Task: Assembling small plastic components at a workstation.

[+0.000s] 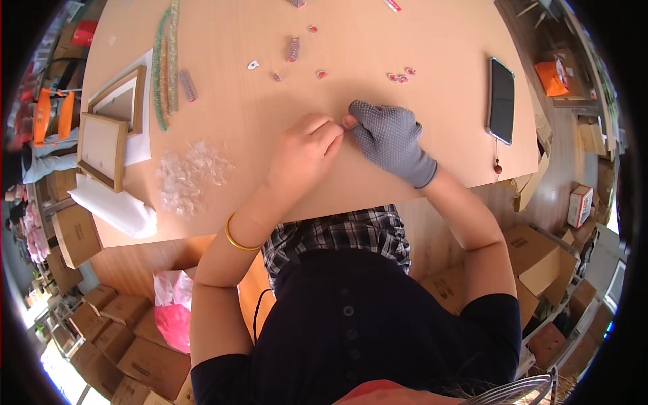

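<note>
My left hand, bare, is held above the table with its fingers pinched together. Close against it, my right hand wears a grey dotted glove that leaves a fingertip bare, and its fingers are curled in a pinch. Whatever lies between the fingertips is hidden or too small to name. Beyond the hands lie a small red-and-silver piece, a short coiled stack and a small white-and-silver piece. Several more red-and-silver pieces sit together to the right.
Left on the table are bead strands, another coiled stack, wooden frames, a heap of clear plastic bits and a white wrap. A phone lies near the right edge. Cardboard boxes crowd the floor.
</note>
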A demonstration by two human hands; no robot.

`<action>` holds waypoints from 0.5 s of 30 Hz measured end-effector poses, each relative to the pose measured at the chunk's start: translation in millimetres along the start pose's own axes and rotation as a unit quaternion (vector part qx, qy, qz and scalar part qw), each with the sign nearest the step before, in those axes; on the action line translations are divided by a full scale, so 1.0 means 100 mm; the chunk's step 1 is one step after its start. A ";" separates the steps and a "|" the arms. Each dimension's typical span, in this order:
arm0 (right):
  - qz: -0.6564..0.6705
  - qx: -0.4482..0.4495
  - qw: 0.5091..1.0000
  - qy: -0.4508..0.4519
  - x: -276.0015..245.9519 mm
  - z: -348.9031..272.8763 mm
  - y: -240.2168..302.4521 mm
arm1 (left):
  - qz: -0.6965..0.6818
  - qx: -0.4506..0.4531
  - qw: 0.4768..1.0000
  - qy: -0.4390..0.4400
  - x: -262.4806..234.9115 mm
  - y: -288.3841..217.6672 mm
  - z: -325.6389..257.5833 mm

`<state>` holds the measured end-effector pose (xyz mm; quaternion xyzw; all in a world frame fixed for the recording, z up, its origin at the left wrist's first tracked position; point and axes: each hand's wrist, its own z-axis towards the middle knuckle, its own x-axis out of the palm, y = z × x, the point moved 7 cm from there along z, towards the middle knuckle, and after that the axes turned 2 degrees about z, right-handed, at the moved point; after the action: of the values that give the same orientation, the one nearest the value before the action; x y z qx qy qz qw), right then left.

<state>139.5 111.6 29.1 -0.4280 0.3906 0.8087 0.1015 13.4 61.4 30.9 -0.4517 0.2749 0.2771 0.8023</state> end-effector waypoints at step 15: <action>0.144 0.032 0.986 -0.081 -0.17 -0.06 -0.02 | -0.084 -0.169 0.982 0.010 0.06 0.22 0.07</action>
<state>154.7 111.7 39.5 -0.2970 0.4644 0.8338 0.0292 3.4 78.7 17.5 -0.6050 0.1933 0.2467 0.7320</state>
